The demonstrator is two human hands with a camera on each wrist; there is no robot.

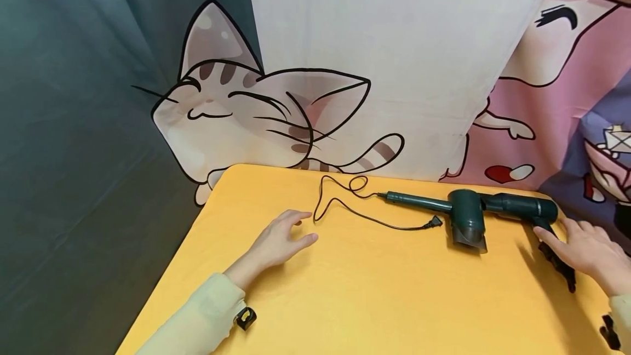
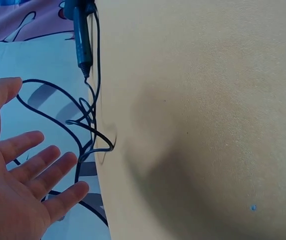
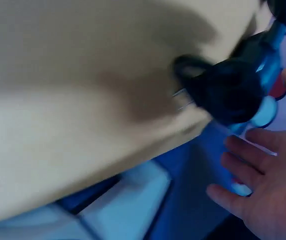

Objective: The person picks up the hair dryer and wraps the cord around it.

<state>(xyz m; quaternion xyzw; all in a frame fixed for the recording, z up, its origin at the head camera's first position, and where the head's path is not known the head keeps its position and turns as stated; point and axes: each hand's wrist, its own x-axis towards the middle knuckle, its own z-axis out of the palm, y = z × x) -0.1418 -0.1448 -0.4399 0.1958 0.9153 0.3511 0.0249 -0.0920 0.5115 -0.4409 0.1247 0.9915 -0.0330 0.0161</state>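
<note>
A green hair dryer [image 1: 465, 210] lies at the right of the yellow table, its handle pointing left. From that handle a thin black cord [image 1: 362, 214] loops out to a two-pin plug [image 1: 434, 222]. Against its right side is a second dark hair dryer [image 1: 517, 204], its handle slanting toward the front. My right hand [image 1: 589, 245] is beside this handle with fingers spread and nothing held; contact cannot be told. In the right wrist view the second dryer is blurred. Left of the cord hovers my left hand [image 1: 281, 239], empty, fingers apart.
The yellow table [image 1: 345, 300] ends at the back against a hanging cloth [image 1: 394, 43] printed with a cat. Dark cloth [image 1: 74, 179] hangs along the left side. A black wrist device [image 1: 245, 318] sits at my left sleeve.
</note>
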